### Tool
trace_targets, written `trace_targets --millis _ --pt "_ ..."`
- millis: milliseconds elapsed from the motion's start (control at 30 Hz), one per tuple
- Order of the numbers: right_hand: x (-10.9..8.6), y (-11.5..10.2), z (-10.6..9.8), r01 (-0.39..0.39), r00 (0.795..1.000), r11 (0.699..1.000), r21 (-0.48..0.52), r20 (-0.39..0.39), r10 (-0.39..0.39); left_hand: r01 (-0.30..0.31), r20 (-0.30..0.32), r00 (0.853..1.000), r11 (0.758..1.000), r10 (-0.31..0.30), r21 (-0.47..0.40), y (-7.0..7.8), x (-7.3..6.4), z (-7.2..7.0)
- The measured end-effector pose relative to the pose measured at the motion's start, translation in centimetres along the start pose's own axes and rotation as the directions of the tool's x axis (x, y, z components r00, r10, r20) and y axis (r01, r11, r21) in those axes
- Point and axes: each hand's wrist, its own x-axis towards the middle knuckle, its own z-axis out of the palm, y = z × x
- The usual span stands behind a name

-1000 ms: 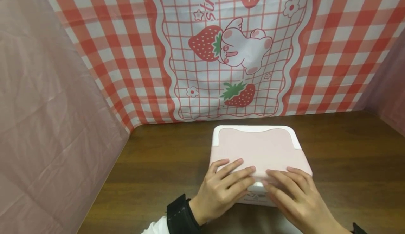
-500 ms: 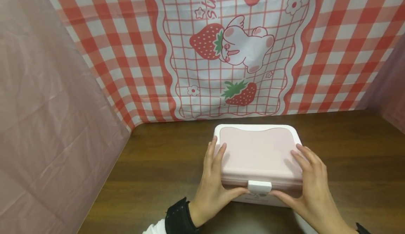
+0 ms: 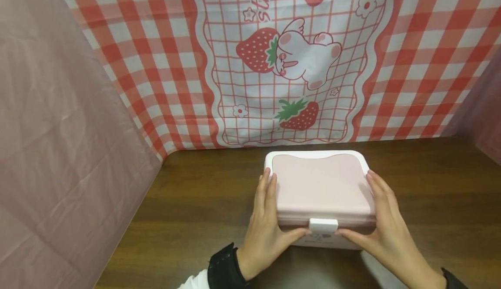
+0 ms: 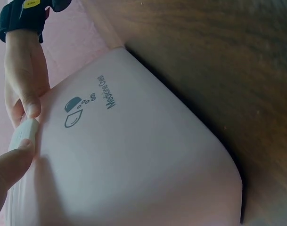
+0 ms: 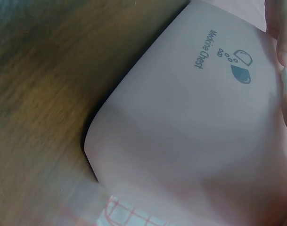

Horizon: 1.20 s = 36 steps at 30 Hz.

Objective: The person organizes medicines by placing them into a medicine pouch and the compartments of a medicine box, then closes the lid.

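A pale pink medicine box [image 3: 322, 184] with a white-rimmed lid stands on the wooden table, its lid down. Its white latch [image 3: 323, 225] lies against the front. My left hand [image 3: 264, 226] holds the left side, fingers along the lid's edge and thumb on the front beside the latch. On the opposite side my right hand [image 3: 387, 228] holds the box the same way. In the left wrist view, "Medicine Chest" lettering [image 4: 107, 92] and a capsule print mark the front wall, and my left thumb [image 4: 13, 165] touches the latch's end. My fingertips are partly hidden in the wrist views.
The brown wooden table [image 3: 195, 210] extends on both sides of the box. Behind it hangs a red checked cloth [image 3: 168, 84] with strawberry prints. A pinkish curtain [image 3: 70, 141] borders the left, and another stands at the far right.
Both hands have moved apart from the lid's front edge to the box's two sides, uncovering the latch. Since half a second ago, the box appears slightly farther back in view.
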Motion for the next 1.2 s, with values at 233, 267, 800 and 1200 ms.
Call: trace_targets --millis 233,267,800,1200 --pt "0.4 0.9 0.4 0.029 1.000 0.999 0.014 -0.005 -0.029 0.003 -0.013 1.000 0.998 -0.003 0.060 -0.3 0.3 0.4" --pt "0.5 1.1 0.5 0.031 1.000 0.999 0.014 -0.005 -0.031 -0.007 -0.024 1.000 0.998 0.009 0.067 -0.4 0.4 0.4" --pt "1.7 2.6 1.4 0.057 0.998 0.996 0.070 0.032 -0.059 -0.036 -0.040 0.998 0.986 0.043 0.160 -1.6 1.1 0.5" --pt "1.6 4.9 -3.8 -0.143 0.988 0.987 -0.068 0.054 0.147 0.240 0.039 0.964 0.924 -0.263 0.299 -4.5 2.3 -4.6"
